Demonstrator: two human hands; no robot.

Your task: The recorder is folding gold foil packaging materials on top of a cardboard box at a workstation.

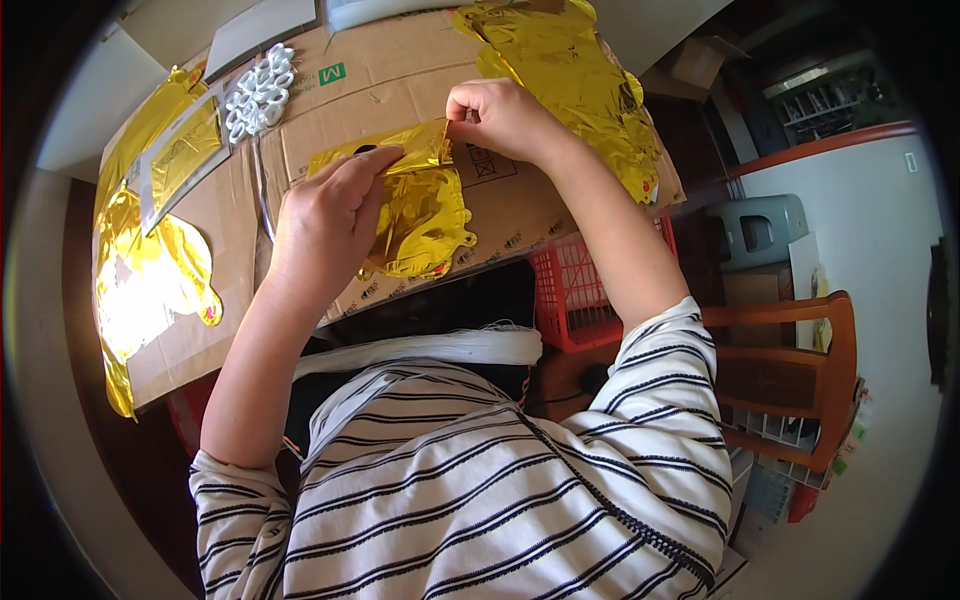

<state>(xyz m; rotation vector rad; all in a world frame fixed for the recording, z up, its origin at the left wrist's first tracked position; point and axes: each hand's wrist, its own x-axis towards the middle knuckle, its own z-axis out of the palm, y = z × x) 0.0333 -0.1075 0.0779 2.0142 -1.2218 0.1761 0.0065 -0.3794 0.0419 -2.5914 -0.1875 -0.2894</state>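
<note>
A flat gold foil balloon, its upper part folded over, lies on the cardboard in front of me. My left hand rests on the fold, its fingers reaching along the foil and the thumb below them, gripping it. At the fold's right end, my right hand pinches the corner of the foil between thumb and curled fingers. Part of the balloon is hidden under my left hand.
More gold foil balloons lie at the far right and the left of the cardboard-covered table. Beyond my left hand sits a pile of white looped ties, beside a clear plastic sleeve. A red crate and wooden chair stand right.
</note>
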